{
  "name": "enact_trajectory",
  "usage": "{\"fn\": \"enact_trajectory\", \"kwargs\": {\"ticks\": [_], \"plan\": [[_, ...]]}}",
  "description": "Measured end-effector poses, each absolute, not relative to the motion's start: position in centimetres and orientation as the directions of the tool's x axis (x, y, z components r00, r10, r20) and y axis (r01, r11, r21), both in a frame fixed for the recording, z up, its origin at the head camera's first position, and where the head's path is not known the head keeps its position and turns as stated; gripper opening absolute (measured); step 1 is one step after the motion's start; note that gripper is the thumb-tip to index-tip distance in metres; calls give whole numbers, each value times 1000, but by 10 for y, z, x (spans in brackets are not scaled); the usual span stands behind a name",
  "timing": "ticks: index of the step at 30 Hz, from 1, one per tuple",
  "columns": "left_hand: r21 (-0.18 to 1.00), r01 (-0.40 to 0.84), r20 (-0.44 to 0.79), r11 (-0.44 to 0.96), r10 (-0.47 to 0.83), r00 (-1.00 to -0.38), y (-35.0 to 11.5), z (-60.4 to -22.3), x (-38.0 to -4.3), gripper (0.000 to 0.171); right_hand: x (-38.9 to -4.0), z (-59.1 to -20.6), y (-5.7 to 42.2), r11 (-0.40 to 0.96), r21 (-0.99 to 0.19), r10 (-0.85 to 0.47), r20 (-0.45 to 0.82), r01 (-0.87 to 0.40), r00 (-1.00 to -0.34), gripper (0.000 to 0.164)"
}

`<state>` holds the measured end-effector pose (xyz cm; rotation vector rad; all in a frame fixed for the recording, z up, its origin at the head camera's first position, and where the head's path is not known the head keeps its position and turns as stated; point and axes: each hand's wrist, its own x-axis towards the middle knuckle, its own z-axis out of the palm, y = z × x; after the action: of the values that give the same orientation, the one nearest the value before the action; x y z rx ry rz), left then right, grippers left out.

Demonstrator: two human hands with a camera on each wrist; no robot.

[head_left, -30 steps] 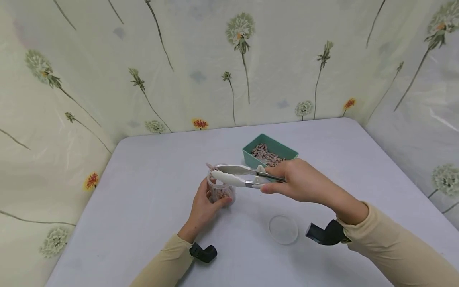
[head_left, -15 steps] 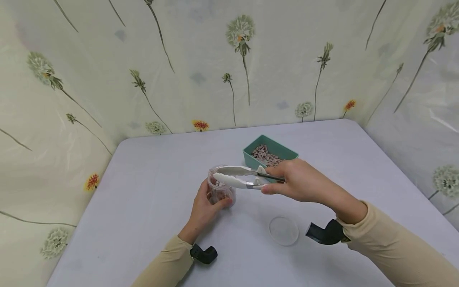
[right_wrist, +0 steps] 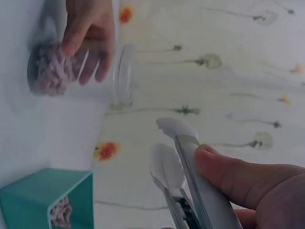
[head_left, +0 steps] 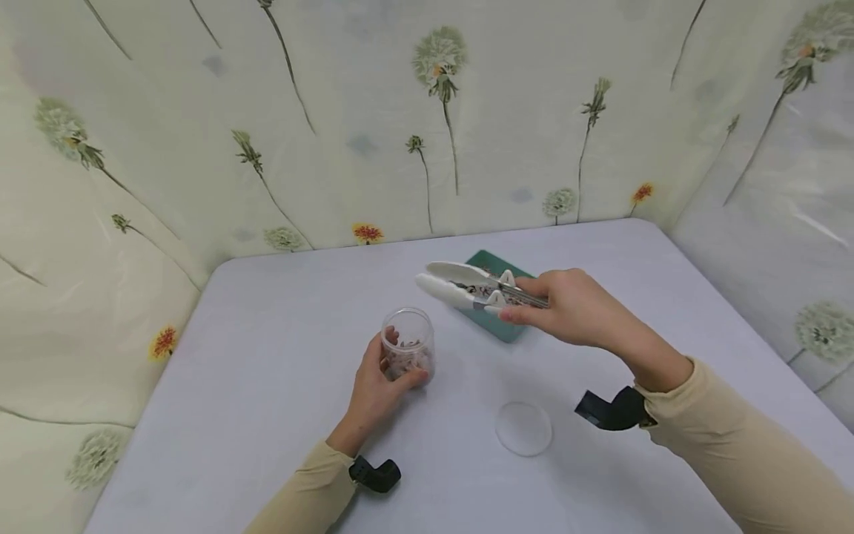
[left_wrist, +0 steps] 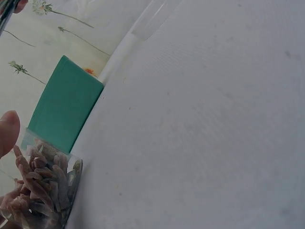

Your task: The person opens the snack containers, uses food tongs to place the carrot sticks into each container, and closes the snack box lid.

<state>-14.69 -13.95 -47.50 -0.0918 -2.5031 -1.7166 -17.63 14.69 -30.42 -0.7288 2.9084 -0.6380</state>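
A clear jar (head_left: 408, 345) stands on the table, its lower part filled with pinkish-brown strips (right_wrist: 53, 70) that look like dried pieces. My left hand (head_left: 375, 386) curls its fingers and thumb around it. In my right hand (head_left: 577, 308) is a pair of tongs (right_wrist: 188, 176) with white scoop-shaped tips, pinched between thumb and fingers. Those tips are apart, with nothing seen between them. They hang in the air up and to the right of the jar's mouth, in front of a green box (head_left: 510, 326) that holds more strips and is partly hidden by the tongs.
A round clear lid (head_left: 523, 429) lies flat on the white-covered table (head_left: 293, 319), right of the jar and nearer the person. A flower-printed curtain (head_left: 360, 133) borders the table at the back and sides.
The tongs rose out of the jar's mouth and moved right, toward the green box. A strip sticking up at the jar's rim earlier has dropped inside. The left hand stayed on the jar.
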Motion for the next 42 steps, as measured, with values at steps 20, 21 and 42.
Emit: {"fn": "enact_trajectory", "kwargs": {"ticks": [20,21,42], "plan": [[922,107,118,372,-7,-993,-140,-475,-148,86,-250,-337,168,951,-178,-296,-298,-252,-907,52],[923,107,118,370,-8,-993,-140,-475,-148,86,-253,-338,166,952,-175,-294,-310,-250,-904,51],[918,107,121,382,-13,-993,-140,-473,-147,85,-262,-350,160,933,-237,-334,-294,-271,-895,43]]}}
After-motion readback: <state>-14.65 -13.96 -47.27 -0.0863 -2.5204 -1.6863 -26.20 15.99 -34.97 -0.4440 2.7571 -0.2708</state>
